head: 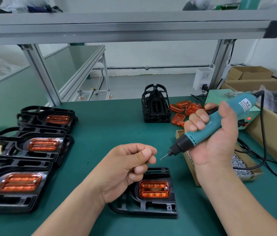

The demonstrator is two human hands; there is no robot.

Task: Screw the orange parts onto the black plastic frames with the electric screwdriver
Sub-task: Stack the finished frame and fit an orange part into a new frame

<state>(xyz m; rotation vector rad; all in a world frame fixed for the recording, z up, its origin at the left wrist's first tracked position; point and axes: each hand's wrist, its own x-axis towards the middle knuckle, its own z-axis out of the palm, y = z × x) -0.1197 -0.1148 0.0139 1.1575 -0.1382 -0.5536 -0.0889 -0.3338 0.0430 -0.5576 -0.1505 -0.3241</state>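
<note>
Black frame point(151, 212) beneath left hand point(131, 167), screwdriver point(191, 139) in right hand point(219, 138)

a white power socket point(204, 76) hangs on the aluminium post point(219, 65). an open cardboard box point(256, 76) stands just right of it.

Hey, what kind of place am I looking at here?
Probably a factory assembly bench: an aluminium-profile workstation frame, stacks of identical black frames with orange parts fitted, and a corded electric screwdriver in the right hand beside a box of screws.
</note>
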